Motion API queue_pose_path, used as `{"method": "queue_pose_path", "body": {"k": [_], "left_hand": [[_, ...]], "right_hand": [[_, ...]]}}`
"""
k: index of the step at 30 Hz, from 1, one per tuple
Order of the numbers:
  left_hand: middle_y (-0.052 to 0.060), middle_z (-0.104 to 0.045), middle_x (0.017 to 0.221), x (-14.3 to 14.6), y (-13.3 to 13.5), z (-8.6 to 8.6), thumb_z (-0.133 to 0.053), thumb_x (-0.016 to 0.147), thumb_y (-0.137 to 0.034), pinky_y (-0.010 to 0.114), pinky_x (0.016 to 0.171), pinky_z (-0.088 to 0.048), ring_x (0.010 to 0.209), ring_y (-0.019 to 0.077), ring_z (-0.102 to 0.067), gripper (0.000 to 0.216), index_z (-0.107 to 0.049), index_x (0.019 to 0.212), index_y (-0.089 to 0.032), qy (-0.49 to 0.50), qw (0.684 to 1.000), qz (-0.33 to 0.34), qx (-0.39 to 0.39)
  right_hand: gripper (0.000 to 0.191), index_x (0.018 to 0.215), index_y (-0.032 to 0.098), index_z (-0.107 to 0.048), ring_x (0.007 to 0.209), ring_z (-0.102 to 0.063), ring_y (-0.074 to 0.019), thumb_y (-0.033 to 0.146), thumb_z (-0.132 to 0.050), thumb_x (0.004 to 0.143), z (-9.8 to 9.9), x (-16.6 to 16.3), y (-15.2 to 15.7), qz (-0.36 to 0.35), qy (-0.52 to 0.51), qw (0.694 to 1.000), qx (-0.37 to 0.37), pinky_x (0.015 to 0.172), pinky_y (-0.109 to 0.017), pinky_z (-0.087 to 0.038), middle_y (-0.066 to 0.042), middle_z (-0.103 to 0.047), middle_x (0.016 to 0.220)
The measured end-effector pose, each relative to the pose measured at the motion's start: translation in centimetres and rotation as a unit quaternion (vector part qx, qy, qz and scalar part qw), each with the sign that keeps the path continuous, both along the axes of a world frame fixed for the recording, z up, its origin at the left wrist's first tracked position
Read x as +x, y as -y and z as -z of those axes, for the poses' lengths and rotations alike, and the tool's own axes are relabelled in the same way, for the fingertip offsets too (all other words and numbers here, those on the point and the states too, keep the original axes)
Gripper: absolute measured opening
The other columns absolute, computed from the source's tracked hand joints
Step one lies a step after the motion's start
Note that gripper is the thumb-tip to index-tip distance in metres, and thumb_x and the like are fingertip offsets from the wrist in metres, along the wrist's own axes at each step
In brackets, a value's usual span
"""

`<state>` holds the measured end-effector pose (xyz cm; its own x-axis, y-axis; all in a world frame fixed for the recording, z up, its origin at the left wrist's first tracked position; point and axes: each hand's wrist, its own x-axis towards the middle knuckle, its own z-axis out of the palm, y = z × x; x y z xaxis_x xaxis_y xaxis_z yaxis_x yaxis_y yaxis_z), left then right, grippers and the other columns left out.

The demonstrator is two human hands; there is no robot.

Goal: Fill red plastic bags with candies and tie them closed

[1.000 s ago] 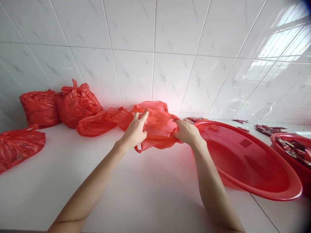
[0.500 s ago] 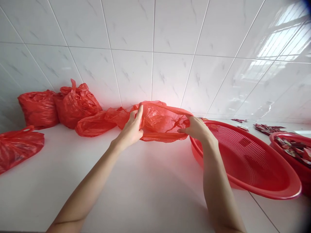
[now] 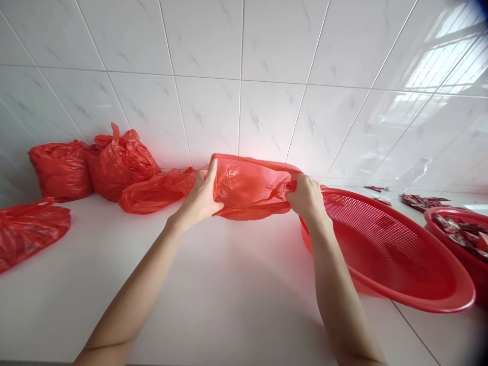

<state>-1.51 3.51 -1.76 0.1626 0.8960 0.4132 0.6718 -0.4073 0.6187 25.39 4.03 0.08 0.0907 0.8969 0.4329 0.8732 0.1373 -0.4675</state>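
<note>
A thin red plastic bag point(image 3: 251, 185) is stretched between my hands, its mouth wide and facing me. At its left end my left hand point(image 3: 202, 195) holds the edge, with forefinger and thumb spread apart at the mouth and the other fingers mostly hidden. On the right side, my right hand point(image 3: 307, 195) is closed on the bunched rim, close to the large red plastic basket point(image 3: 385, 254). The inside of the bag looks bare, with crinkles in the film.
A loose red bag point(image 3: 150, 195) lies left of my left hand. Filled red bags point(image 3: 120, 165) stand against the tiled wall point(image 3: 206, 112), and another bag point(image 3: 30, 234) sits nearer left. At right are small wrapped packets point(image 3: 421, 202) and a red basin point(image 3: 430, 218) holding more.
The bag's mouth has been pulled wider and tauter. My left hand has moved slightly left, and my right hand has closed more firmly on the rim.
</note>
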Motion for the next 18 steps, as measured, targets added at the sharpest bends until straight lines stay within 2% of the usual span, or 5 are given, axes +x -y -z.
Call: {"method": "queue_pose_path", "body": {"k": [3,7,12,15,18], "left_hand": [[0.015,-0.027,0.153,-0.8,-0.2,0.0,-0.074,0.066,-0.017,0.039,0.079,-0.058,0.118,0.0350,-0.056,0.116,-0.007,0.158,-0.037,-0.026,0.999,0.013,-0.023],[0.011,-0.012,0.164,-1.0,0.0,-0.2,-0.072,0.066,-0.015,0.043,0.094,-0.054,0.142,0.0401,-0.035,0.115,-0.005,0.158,-0.038,-0.041,0.998,0.040,-0.028],[0.002,0.001,0.168,-0.5,0.6,-1.1,-0.062,0.077,-0.013,0.049,0.120,-0.026,0.154,0.0317,-0.001,0.107,0.003,0.158,-0.038,-0.006,0.996,0.089,-0.016],[-0.002,0.001,0.168,-0.3,0.9,-1.6,-0.059,0.080,-0.013,0.047,0.123,-0.019,0.154,0.0279,0.003,0.103,0.004,0.158,-0.039,0.014,0.994,0.105,-0.004],[-0.003,-0.010,0.167,-0.4,0.9,-1.7,-0.061,0.082,-0.015,0.049,0.123,-0.020,0.154,0.0278,-0.005,0.096,-0.008,0.157,-0.042,-0.008,0.995,0.094,0.007]], "right_hand": [[0.048,0.115,0.016,-0.057,0.090,-0.058,-0.0289,0.005,-0.049,0.069,0.1,-0.2,0.1,0.046,0.043,0.998,-0.029,0.063,-0.036,-0.042,-0.014,-0.064,0.099],[0.045,0.115,0.017,-0.050,0.094,-0.056,-0.0309,0.006,-0.051,0.071,0.1,-0.3,0.3,0.050,0.066,0.995,-0.064,0.062,-0.035,-0.040,-0.017,-0.060,0.108],[0.039,0.113,0.016,-0.048,0.095,-0.056,-0.0316,0.011,-0.051,0.075,0.4,-0.1,0.0,0.040,0.074,0.995,-0.054,0.063,-0.036,-0.040,-0.017,-0.059,0.109],[0.035,0.111,0.017,-0.048,0.092,-0.057,-0.0307,0.014,-0.052,0.076,0.5,-0.1,-0.2,0.045,0.075,0.995,-0.042,0.062,-0.036,-0.039,-0.015,-0.059,0.107],[0.032,0.106,0.019,-0.047,0.091,-0.057,-0.0295,0.014,-0.053,0.076,0.4,-0.2,-0.2,0.044,0.068,0.995,-0.051,0.062,-0.035,-0.039,-0.014,-0.059,0.103]]}}
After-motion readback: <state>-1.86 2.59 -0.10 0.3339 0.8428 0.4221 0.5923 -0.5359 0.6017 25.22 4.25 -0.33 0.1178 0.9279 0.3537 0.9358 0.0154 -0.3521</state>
